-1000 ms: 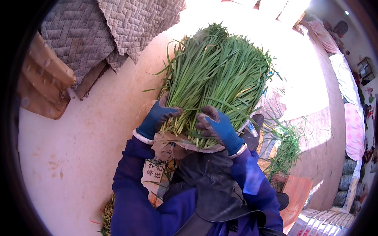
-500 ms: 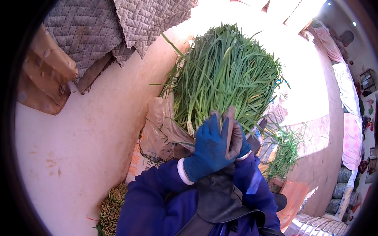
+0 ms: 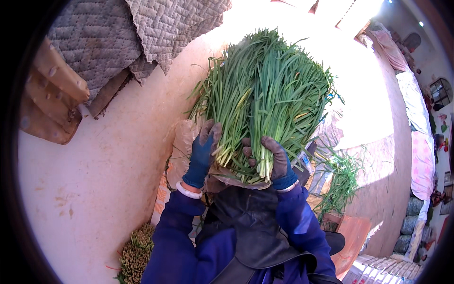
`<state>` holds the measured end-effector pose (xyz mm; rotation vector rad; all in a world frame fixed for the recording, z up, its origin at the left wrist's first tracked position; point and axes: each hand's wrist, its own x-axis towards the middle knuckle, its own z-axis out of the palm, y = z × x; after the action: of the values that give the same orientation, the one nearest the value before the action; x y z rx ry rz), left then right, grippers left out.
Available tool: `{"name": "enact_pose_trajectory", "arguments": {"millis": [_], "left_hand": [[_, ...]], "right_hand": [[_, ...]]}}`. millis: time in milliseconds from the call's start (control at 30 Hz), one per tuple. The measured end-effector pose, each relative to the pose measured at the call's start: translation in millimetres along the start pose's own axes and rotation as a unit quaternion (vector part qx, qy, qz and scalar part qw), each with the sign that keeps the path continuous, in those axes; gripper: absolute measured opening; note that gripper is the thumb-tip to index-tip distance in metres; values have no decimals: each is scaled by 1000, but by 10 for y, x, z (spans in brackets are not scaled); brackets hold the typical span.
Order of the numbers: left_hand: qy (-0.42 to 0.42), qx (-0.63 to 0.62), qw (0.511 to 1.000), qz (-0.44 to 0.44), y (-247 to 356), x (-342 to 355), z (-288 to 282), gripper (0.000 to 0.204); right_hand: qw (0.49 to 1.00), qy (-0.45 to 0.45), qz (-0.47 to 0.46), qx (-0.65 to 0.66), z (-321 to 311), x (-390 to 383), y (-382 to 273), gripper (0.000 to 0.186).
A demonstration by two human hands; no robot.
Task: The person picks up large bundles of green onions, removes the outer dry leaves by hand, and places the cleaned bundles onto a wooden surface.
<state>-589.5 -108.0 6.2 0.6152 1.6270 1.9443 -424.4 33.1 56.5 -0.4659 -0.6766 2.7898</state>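
Gripping with the right hand [image 3: 282, 163], gloved in blue and grey, a bundle of chive-like greens [image 3: 266, 135]; curled around the lower stalks, with fingertips showing at the bundle's left side and thumb at its right. Pointing pale cut ends toward the body, just below the grip; fanning long leaves away, up over the main heap of greens [image 3: 307, 90]. Holding the left hand [image 3: 202, 151], likewise gloved, partly open at the left edge of the heap, with fingers raised and bent, just beside a second clump of stalks [image 3: 229, 120]; cannot tell whether gripping any of them. Wearing a white band [image 3: 189, 190] at the left wrist, dark blue sleeves [image 3: 175, 227] and a black apron [image 3: 250, 208]. Located the heap directly in front of the apron, with translucent plastic sheeting [image 3: 183, 137] showing at its left and lower edges. Noted to the right, on the floor: loose leaves [image 3: 343, 182], scattered; nearer the body, a reddish-brown board [image 3: 352, 239]. Noted at lower left: a tight stack of stalks [image 3: 136, 253], with ends facing up, partly hidden by the left sleeve. Noted at upper left: grey quilted covers [image 3: 94, 45], overlapping, near a tan cloth [image 3: 52, 99]. Observed strong sunlight on the floor beyond the heap, washing out detail.
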Motion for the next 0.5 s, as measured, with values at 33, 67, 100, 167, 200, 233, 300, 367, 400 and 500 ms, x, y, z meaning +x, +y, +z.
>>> {"name": "enact_pose_trajectory", "arguments": {"millis": [33,67,100,167,200,233,300,367,400,500], "left_hand": [[-13,28,1000,5,23,-3,45,74],[-30,134,991,1,135,0,96,79],[-48,239,970,-2,217,-2,148,83],[-68,354,932,41,328,-71,271,85],[-78,408,907,63,342,-110,321,86],[-86,443,891,58,333,-120,317,90],[-104,509,853,50,282,-125,316,97],[-114,570,813,36,384,-171,450,100],[-105,597,793,53,360,-206,465,101],[-119,644,753,56,464,-181,476,98]], "right_hand": [[1000,16,7,-19,40,-19,-19,33],[999,35,13,-39,33,-34,-38,34],[998,38,16,-48,-10,-42,-49,35],[997,37,23,-66,-56,-44,-85,37],[996,22,26,-77,-62,-66,-111,38],[996,1,30,-89,-34,-70,-138,39],[994,-16,15,-106,48,-129,-233,41],[994,-4,-17,-105,240,-347,-452,44],[996,-8,-29,-89,371,-446,-547,46],[987,-117,-109,-3,632,-752,-812,55]]}}
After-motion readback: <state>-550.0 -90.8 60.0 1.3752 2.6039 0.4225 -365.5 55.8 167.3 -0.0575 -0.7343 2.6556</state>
